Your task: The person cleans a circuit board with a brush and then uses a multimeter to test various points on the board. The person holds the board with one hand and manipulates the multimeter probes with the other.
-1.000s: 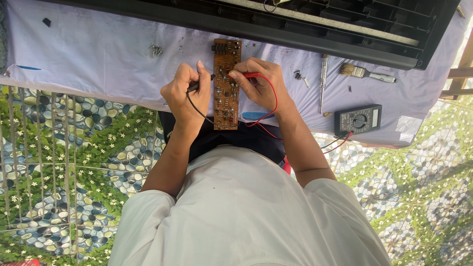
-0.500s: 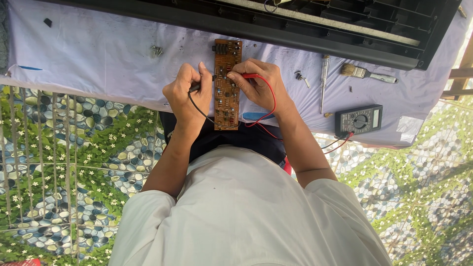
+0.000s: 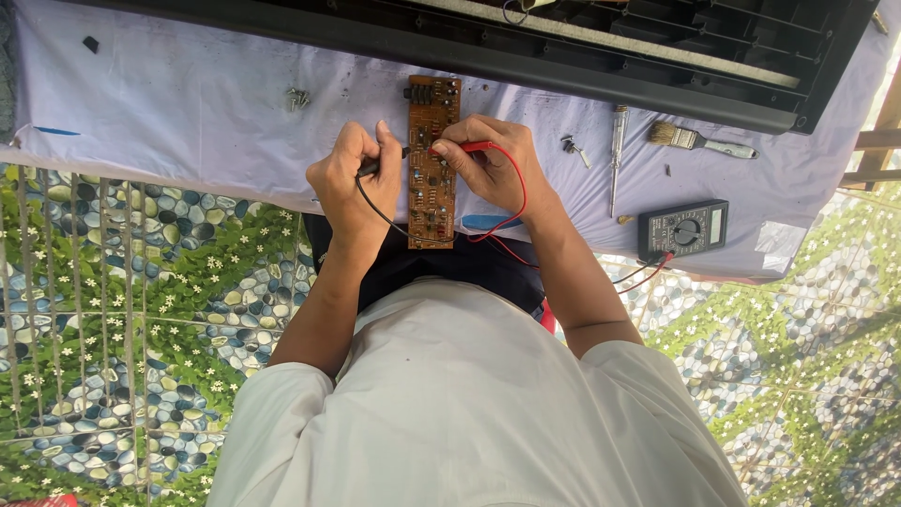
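Note:
A long brown circuit board (image 3: 432,192) lies on a white cloth-covered table (image 3: 188,122), in front of me. My left hand (image 3: 349,183) grips a black test probe (image 3: 374,167) whose tip touches the board's left side. My right hand (image 3: 488,164) pinches a red test probe (image 3: 474,146) against the board's upper middle. Red and black leads run from the probes under my arms to a black multimeter (image 3: 683,228) at the table's right edge.
A large black slotted casing (image 3: 601,47) spans the back of the table. A screwdriver (image 3: 616,155), a paintbrush (image 3: 699,141), and small screws (image 3: 297,96) lie on the cloth. Pebble-and-flower patterned flooring with a wire grid (image 3: 84,310) lies on the left.
Both hands stay on the board; my right hand has shifted the red probe slightly. Nothing else has moved.

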